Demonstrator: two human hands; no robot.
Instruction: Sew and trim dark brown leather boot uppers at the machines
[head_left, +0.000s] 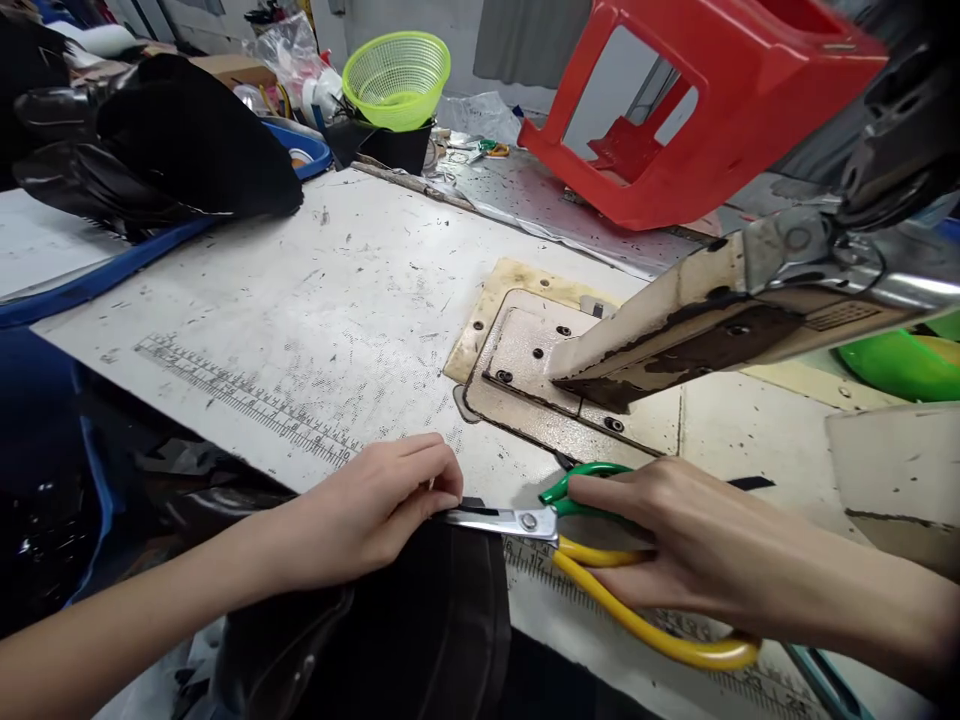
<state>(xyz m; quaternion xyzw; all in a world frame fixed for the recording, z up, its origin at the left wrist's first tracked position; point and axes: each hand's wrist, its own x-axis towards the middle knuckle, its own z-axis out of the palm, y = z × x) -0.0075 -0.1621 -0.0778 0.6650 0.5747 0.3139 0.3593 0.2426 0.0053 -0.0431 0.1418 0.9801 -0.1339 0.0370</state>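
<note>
My right hand (660,530) grips a pair of scissors (525,521) with one green handle and one yellow handle. The blades point left, and their tips go out of sight by the fingers of my left hand (394,500). Those left fingers are pinched together at the top edge of a piece of black fabric (450,620), which hangs over the table's front edge. A small dark strip shows just above the blades, beside my left fingertips.
A sewing machine (645,330) stands on the white table (360,270), which has printed rulers. Behind it is a red plastic stool (720,110). A yellow-green basket (397,85) sits at the back. Black material (195,140) is piled at the left.
</note>
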